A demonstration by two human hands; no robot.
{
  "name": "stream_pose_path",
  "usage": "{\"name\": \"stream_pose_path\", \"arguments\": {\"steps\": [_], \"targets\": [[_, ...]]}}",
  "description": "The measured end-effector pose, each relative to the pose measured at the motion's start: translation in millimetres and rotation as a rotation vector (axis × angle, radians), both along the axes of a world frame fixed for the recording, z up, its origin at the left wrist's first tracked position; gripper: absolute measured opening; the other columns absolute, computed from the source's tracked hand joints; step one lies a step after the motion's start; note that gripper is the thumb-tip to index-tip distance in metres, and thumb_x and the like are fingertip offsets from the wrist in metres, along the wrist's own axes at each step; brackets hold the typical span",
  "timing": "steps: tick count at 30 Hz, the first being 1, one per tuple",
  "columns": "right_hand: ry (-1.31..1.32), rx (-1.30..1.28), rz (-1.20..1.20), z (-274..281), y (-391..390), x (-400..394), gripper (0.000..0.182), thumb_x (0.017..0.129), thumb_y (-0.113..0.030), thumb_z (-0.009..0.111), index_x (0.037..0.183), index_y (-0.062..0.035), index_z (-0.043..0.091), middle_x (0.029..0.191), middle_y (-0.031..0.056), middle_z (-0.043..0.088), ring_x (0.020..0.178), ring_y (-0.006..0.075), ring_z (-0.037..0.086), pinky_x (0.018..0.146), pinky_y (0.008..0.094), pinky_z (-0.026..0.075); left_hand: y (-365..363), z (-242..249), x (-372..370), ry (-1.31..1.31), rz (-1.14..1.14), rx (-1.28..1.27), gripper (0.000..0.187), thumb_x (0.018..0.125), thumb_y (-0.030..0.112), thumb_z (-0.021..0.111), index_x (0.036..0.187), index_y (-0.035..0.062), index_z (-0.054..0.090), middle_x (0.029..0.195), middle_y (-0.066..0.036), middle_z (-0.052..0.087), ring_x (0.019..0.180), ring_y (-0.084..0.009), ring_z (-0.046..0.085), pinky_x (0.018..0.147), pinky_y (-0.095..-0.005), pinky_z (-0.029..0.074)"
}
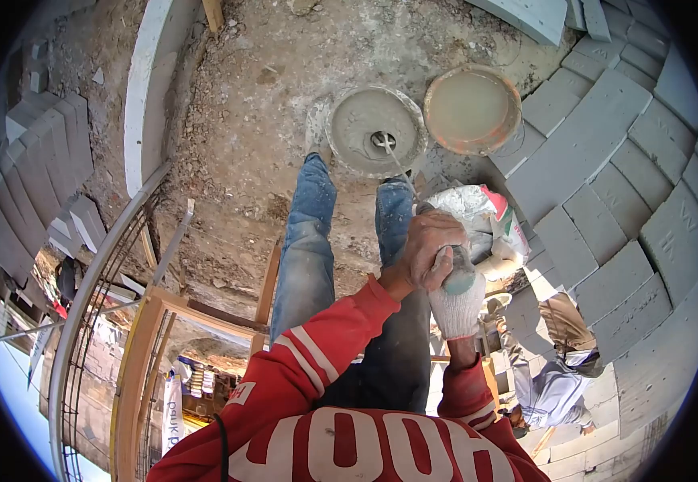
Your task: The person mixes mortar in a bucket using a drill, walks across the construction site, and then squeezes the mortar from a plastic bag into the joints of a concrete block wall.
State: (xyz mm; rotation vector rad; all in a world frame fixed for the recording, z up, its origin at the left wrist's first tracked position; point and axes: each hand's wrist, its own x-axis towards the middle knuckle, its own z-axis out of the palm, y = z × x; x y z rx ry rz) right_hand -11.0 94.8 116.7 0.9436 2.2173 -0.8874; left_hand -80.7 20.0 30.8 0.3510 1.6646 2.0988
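Both my hands grip a drill (459, 279) with a long mixing paddle (398, 163). My left hand (431, 243), bare, is closed around the upper body of the drill. My right hand (456, 309), in a white knitted glove, is wrapped around its rear end. The paddle's shaft slants down into a round bucket (330, 132) of wet grey mortar (356, 120), and a dark hollow surrounds the shaft where it enters. The paddle's lower end is hidden in the mortar. The bucket stands on the ground just beyond my feet.
A second bucket (517, 108) of greyish water stands right of the mortar. Near my hands is an opened white bag (455, 201). Grey blocks (590, 145) are stacked along the right, more (44, 153) at left. Wooden framing (144, 361) stands lower left; another person (553, 390) is lower right.
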Motion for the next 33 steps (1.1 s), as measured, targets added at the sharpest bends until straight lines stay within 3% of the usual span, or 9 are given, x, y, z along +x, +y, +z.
{"name": "stream_pose_path", "arguments": {"steps": [3, 9, 13, 19, 21, 33], "targets": [[0.163, 0.023, -0.065, -5.7, 2.6, -12.8, 0.019, 0.076, -0.020, 0.074, 0.082, -0.0037, 0.067, 0.071, 0.0133, 0.066, 0.065, 0.0313, 0.065, 0.060, 0.0371, 0.050, 10.4, -11.6, -5.3, 0.040, 0.013, 0.083, 0.025, 0.064, 0.019, 0.056, 0.075, -0.0027, 0.062, 0.072, -0.020, 0.063, 0.066, -0.0399, 0.061, 0.065, -0.0441, 0.049], [0.035, 0.028, -0.011, -8.8, -1.8, -15.9, 0.019, 0.076, -0.019, 0.073, 0.084, -0.0032, 0.067, 0.071, 0.0133, 0.066, 0.065, 0.0319, 0.065, 0.060, 0.0369, 0.050, 2.1, -16.6, -10.5, 0.041, -0.062, 0.033, 0.025, 0.061, 0.018, 0.056, 0.074, -0.0019, 0.062, 0.073, -0.021, 0.064, 0.066, -0.0399, 0.061, 0.067, -0.0438, 0.050], [0.142, 0.031, -0.087, -9.5, -2.3, -10.9, 0.018, 0.077, -0.019, 0.073, 0.083, -0.0036, 0.067, 0.070, 0.0133, 0.066, 0.062, 0.0323, 0.064, 0.058, 0.0371, 0.050, 4.1, -9.1, -12.2, 0.066, -0.049, 0.063, 0.025, 0.062, 0.018, 0.056, 0.075, -0.0019, 0.063, 0.073, -0.021, 0.064, 0.066, -0.0401, 0.061, 0.067, -0.0437, 0.050], [-0.007, -0.022, -0.021, -8.3, -0.3, -15.0, 0.016, 0.079, -0.017, 0.071, 0.085, -0.0025, 0.067, 0.074, 0.0142, 0.067, 0.066, 0.0306, 0.065, 0.061, 0.0370, 0.049, 0.7, -12.3, -13.1, 0.020, -0.061, 0.013, 0.025, 0.063, 0.020, 0.056, 0.075, -0.0014, 0.063, 0.074, -0.021, 0.065, 0.067, -0.0394, 0.062, 0.069, -0.0434, 0.050], [0.039, -0.043, -0.042, -8.0, -3.6, -14.9, 0.018, 0.078, -0.016, 0.072, 0.088, -0.0025, 0.067, 0.076, 0.0141, 0.067, 0.069, 0.0299, 0.065, 0.063, 0.0369, 0.050, 0.7, -9.7, -15.0, 0.089, 0.041, 0.043, 0.026, 0.066, 0.021, 0.056, 0.075, -0.0017, 0.062, 0.074, -0.020, 0.064, 0.067, -0.0392, 0.062, 0.068, -0.0437, 0.050], [0.169, -0.098, -0.029, -18.2, -9.3, -21.6, 0.021, 0.076, -0.019, 0.073, 0.090, -0.0043, 0.067, 0.077, 0.0133, 0.067, 0.069, 0.0319, 0.065, 0.063, 0.0373, 0.050, -15.1, -11.6, -37.3, 0.168, -0.055, 0.027, 0.025, 0.071, 0.020, 0.054, 0.081, -0.0022, 0.061, 0.071, -0.019, 0.062, 0.064, -0.0390, 0.060, 0.061, -0.0442, 0.046]]}}
